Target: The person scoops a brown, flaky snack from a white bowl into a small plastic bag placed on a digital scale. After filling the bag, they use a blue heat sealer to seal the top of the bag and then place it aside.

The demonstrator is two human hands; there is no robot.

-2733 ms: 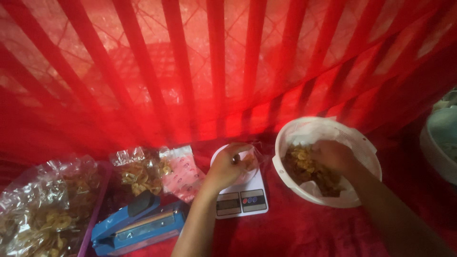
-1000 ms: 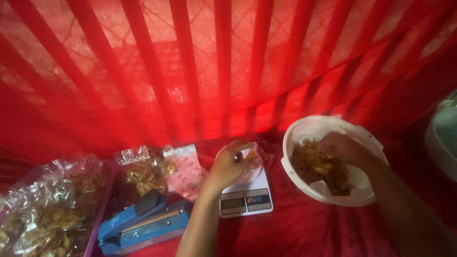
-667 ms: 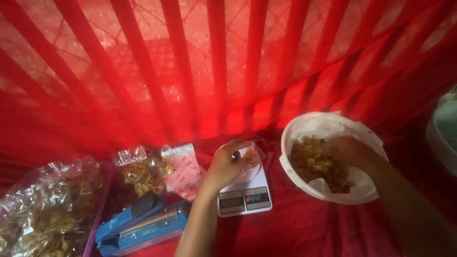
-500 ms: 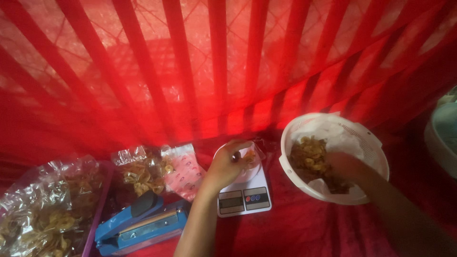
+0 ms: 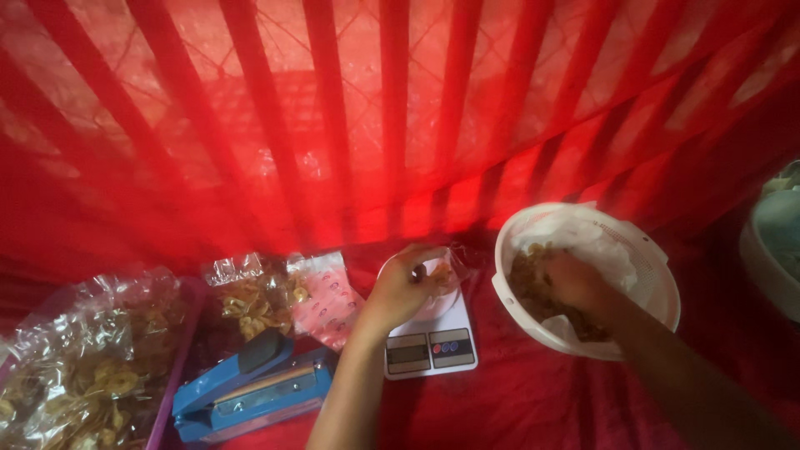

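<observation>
My left hand [image 5: 407, 283] pinches a small clear bag [image 5: 450, 265] over the scale [image 5: 429, 346], frame centre. My right hand [image 5: 575, 282] is curled into the chips in the white bowl [image 5: 642, 250], just right of it.

We see clear chip bags [image 5: 250, 296] left of a white scale's two small dark screens [image 5: 430, 352].

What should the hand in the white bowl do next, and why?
Probably lift a small handful of chips across to the clear bag on the scale. The right hand is down in the chips inside the white bowl, and the left hand has its grip on the bag over the scale, as if waiting for more.
</observation>
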